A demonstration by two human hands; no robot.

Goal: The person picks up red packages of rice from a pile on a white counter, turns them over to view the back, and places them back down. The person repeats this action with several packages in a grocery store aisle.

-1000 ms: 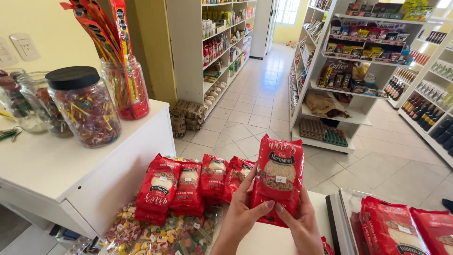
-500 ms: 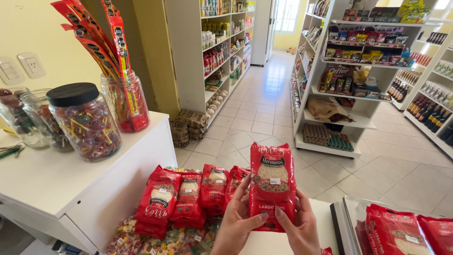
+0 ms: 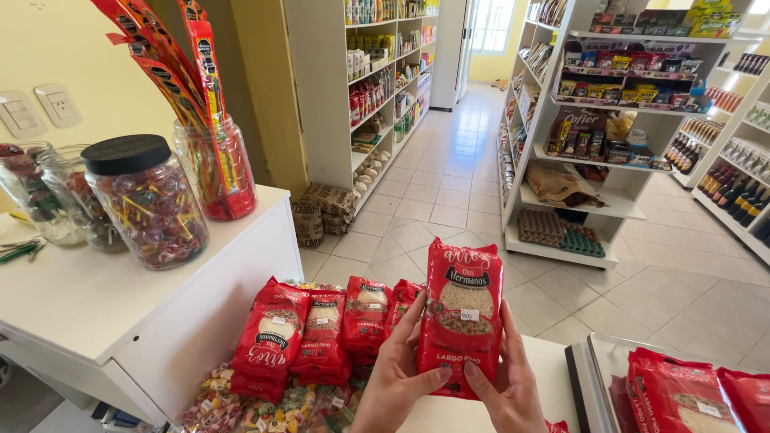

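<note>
Both hands grip one red bag of rice (image 3: 463,317), held upright above the counter (image 3: 553,377) edge: left hand (image 3: 399,377) wrapped on the bag's lower left side, thumb across the front; right hand (image 3: 505,385) clamped on the lower right, thumb on the front too. Bag faces the camera, window panel and small white price sticker showing. Left of it, a row of matching red rice bags (image 3: 321,337) stands leaning, close together; below them a heap of wrapped candies (image 3: 265,401). At right, more red bags (image 3: 682,397) lie on a metal tray (image 3: 597,365). White side counter (image 3: 96,305) carries a black-lidded candy jar (image 3: 147,200) and a jar of long red snack sticks (image 3: 215,164). Judgement: step in hand is handling a single bag, lifted clear of both groups. Setting it down with either group would call for keeping it upright and finding a free gap; the standing row looks tightly packed, so neighbours may tip.
</note>
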